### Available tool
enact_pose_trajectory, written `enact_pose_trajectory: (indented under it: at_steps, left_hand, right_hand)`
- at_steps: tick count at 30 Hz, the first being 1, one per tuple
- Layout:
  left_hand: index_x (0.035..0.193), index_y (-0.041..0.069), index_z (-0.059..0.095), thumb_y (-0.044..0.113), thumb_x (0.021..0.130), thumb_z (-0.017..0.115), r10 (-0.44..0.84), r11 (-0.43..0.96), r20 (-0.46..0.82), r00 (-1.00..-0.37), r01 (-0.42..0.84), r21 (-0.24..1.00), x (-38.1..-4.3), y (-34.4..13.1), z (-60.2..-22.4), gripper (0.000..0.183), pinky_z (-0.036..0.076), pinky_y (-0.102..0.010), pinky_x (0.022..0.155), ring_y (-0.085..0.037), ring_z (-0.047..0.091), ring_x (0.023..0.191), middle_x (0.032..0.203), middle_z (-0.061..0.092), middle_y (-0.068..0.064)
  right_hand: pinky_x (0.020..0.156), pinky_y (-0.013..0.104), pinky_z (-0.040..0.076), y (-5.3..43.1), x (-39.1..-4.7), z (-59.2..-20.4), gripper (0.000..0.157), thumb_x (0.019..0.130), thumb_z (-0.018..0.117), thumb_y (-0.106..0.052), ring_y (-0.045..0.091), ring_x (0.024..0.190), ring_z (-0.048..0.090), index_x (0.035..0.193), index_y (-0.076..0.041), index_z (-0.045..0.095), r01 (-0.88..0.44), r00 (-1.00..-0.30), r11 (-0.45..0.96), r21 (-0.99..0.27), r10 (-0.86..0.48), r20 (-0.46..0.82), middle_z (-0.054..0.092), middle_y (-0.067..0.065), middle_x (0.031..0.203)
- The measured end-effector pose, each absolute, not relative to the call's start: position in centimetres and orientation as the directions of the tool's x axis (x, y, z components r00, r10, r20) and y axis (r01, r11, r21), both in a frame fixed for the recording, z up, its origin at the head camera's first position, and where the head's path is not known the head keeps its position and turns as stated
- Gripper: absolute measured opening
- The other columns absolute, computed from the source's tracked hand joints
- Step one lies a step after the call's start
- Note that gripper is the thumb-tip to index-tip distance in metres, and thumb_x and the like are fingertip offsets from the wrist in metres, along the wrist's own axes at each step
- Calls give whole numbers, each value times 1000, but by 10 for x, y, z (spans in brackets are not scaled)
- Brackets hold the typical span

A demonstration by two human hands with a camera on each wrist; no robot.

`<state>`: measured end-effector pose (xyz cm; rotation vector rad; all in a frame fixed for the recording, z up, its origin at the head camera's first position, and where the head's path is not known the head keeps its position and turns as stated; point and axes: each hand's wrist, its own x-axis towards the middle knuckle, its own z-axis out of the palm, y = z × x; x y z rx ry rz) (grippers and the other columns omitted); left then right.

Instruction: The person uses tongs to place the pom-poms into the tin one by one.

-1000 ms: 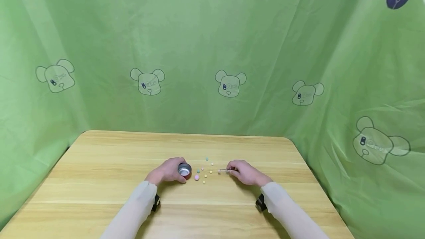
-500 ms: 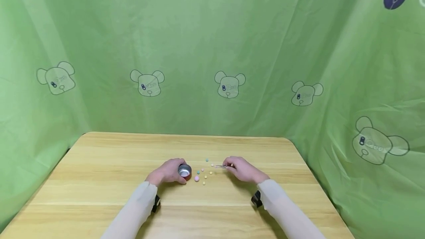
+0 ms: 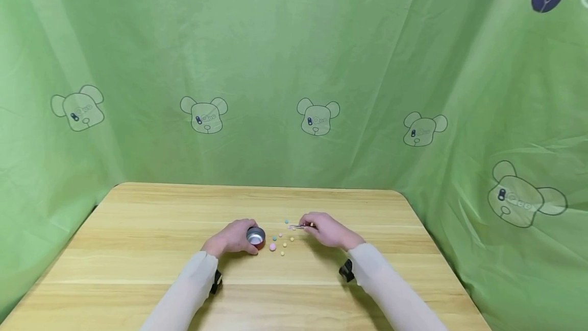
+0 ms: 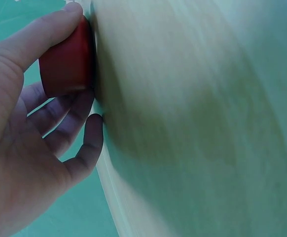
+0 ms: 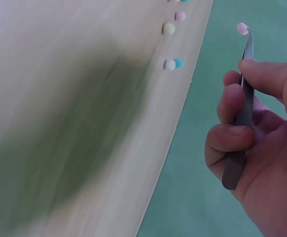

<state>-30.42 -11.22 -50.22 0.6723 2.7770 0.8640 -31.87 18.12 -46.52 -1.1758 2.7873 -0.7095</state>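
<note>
My left hand holds a small round tin, thumb on one side and fingers on the other. The tin is red outside and silvery inside, its mouth facing up; the left wrist view shows its red wall standing at the table surface. Metal tweezers with bent tips are pinched between the thumb and fingers of my right hand. A small pink ball sits in the tweezer tips, raised above the table. Between the hands lie a larger pink ball, a teal ball and several others.
The wooden table carries the loose balls in its middle, including a yellow one and a far teal one. A green curtain with bear prints encloses the table's back and sides.
My right hand has lifted the pink ball with the tweezers and moved leftward and slightly away from me, over the loose balls. The left hand and tin have stayed in place.
</note>
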Motion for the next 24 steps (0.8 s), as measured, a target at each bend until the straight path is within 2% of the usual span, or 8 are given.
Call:
enact_pose_trajectory:
  at_steps: [11, 18, 24]
  left_hand:
    - [105, 10, 59, 24, 67, 86, 457, 731, -24, -889, 360, 581, -304, -112, -502, 48, 45, -39, 83, -18, 56, 90, 95, 61, 0]
    - [105, 11, 59, 24, 67, 86, 454, 727, -27, -891, 353, 589, -303, -111, -500, 48, 45, -39, 83, -18, 56, 90, 95, 60, 1]
    - [104, 11, 58, 24, 67, 86, 454, 726, -33, -890, 348, 593, -303, -111, -500, 48, 45, -39, 83, -18, 56, 89, 95, 60, 1]
  right_hand:
    - [77, 31, 48, 159, -318, -459, 13, 93, 56, -6, 11, 84, 55, 102, -10, 64, -695, -687, 588, -414, -712, 141, 63, 2, 93]
    - [81, 34, 47, 149, -317, -457, 13, 93, 56, -7, 12, 88, 57, 104, -11, 64, -708, -672, 576, -410, -728, 136, 64, 5, 97]
    - [83, 33, 47, 142, -317, -457, 12, 94, 56, -8, 11, 90, 57, 103, -11, 64, -734, -650, 573, -364, -748, 136, 62, -3, 96]
